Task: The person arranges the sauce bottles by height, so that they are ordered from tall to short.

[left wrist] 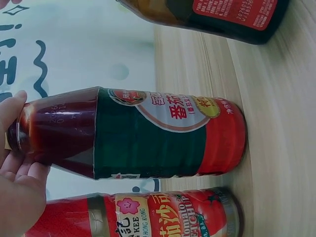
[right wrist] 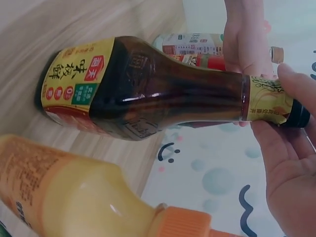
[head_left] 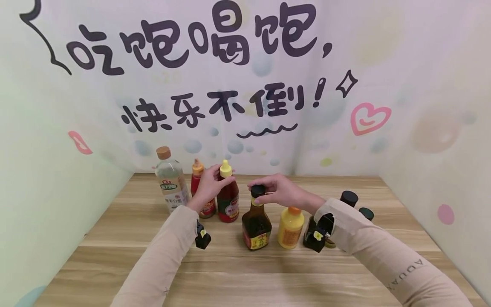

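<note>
My left hand (head_left: 210,186) grips the neck of a ketchup bottle (left wrist: 148,133) with a yellow nozzle cap and a green and red label. Close to its left stands a second ketchup bottle (left wrist: 182,215), red with an orange cap. With thumb and fingers, my right hand (head_left: 281,192) holds a dark soy sauce bottle (right wrist: 133,89) by its neck, just under the black cap. This bottle looks upright, nearer to me than the ketchup. A yellow sauce bottle (head_left: 291,227) with an orange cap stands just right of it.
A tall clear vinegar bottle (head_left: 170,179) with a brown cap stands at the far left of the wooden table (head_left: 245,281). Beneath my right forearm are several dark-capped bottles, one with a black cap (head_left: 349,198), partly hidden. A printed cloth (head_left: 230,85) hangs behind.
</note>
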### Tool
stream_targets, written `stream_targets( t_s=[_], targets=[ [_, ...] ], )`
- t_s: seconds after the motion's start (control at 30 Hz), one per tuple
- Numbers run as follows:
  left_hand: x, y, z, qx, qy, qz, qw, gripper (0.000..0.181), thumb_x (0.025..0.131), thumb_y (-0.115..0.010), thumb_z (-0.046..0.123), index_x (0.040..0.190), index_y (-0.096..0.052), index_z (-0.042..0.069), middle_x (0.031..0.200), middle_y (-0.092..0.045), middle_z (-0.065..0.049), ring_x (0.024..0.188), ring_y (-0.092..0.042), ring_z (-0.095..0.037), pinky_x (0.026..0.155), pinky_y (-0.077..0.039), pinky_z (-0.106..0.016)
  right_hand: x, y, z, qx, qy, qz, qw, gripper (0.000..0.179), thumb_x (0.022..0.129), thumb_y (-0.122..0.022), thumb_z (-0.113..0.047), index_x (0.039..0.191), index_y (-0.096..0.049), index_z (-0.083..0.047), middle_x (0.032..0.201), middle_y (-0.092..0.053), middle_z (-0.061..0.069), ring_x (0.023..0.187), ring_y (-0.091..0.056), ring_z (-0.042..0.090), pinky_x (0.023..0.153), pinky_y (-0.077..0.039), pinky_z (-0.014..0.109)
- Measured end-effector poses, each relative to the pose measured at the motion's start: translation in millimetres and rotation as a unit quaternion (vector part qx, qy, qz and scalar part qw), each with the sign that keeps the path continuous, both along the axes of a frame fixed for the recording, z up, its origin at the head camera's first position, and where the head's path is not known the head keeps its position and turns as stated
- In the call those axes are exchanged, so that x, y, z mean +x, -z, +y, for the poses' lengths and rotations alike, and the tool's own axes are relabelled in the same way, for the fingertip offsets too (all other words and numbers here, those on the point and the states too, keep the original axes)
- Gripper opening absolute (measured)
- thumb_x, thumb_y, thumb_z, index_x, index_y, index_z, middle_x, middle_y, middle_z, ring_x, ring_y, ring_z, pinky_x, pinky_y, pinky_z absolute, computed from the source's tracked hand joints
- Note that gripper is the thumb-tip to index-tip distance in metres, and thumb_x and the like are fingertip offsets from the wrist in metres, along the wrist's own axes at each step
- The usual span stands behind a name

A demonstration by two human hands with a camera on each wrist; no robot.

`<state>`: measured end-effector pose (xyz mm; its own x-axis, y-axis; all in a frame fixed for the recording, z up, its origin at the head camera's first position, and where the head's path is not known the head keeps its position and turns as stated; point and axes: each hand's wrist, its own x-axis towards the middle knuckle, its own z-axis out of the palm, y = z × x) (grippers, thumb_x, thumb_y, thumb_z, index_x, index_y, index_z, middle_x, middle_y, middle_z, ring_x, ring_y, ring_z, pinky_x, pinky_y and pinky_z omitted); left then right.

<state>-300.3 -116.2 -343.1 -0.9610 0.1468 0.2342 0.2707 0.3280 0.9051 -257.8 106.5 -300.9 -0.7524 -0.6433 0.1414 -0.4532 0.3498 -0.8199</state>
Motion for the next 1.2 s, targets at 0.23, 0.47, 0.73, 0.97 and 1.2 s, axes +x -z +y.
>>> stream_targets(
  t_s=[0.23,0.47,0.73,0.97,1.2],
  targets=[
    [-1.9,0.8,2.4,0.008,-0.003,-0.012,0.9999,0.042,0.082,-0.064,0.015,0.119,-0.051,0.001,0.113,-0.058,-0.013,0.110,-0.050,-0.023,0.092,-0.039,-0.037,0.8,1.0,1,-0.002,0.021,-0.013,0.9997,0.041,0.074,-0.070,-0.008,0.114,-0.060,-0.004,0.104,-0.061,0.014,0.084,-0.060,0.017,0.073,-0.051,0.029],
    [-3.8,3.5,2.0,0.013,-0.005,-0.023,0.9996,0.042,0.081,-0.065,0.016,0.119,-0.051,0.004,0.114,-0.058,-0.012,0.109,-0.051,-0.023,0.092,-0.040,-0.037,0.3,1.5,0,-0.002,0.032,0.004,0.9995,0.039,0.074,-0.070,-0.006,0.112,-0.061,-0.003,0.100,-0.063,0.011,0.081,-0.061,0.015,0.070,-0.051,0.028],
    [-3.2,4.6,-0.1,0.014,-0.013,-0.022,0.9996,0.041,0.081,-0.065,0.016,0.118,-0.052,0.005,0.112,-0.059,-0.012,0.108,-0.052,-0.022,0.091,-0.040,-0.037,4.2,-1.9,-3,-0.007,0.053,-0.004,0.9986,0.040,0.074,-0.069,-0.002,0.112,-0.059,0.001,0.101,-0.062,0.015,0.083,-0.061,0.018,0.071,-0.051,0.029],
    [-2.1,3.7,0.4,0.011,-0.016,-0.019,0.9996,0.042,0.081,-0.065,0.016,0.119,-0.051,0.005,0.114,-0.057,-0.011,0.110,-0.050,-0.022,0.092,-0.039,-0.037,3.6,-8.1,-3,-0.002,0.088,-0.010,0.9961,0.039,0.074,-0.069,-0.001,0.111,-0.058,0.003,0.097,-0.063,0.017,0.082,-0.061,0.018,0.070,-0.051,0.029],
    [-0.3,2.2,0.1,0.012,-0.014,-0.018,0.9997,0.043,0.081,-0.065,0.016,0.120,-0.051,0.005,0.115,-0.057,-0.012,0.112,-0.049,-0.022,0.093,-0.039,-0.037,-2.2,-14.5,-2,0.006,0.118,0.000,0.9930,0.040,0.075,-0.067,-0.001,0.114,-0.057,0.004,0.102,-0.061,0.020,0.088,-0.061,0.023,0.073,-0.050,0.031]
  ],
)
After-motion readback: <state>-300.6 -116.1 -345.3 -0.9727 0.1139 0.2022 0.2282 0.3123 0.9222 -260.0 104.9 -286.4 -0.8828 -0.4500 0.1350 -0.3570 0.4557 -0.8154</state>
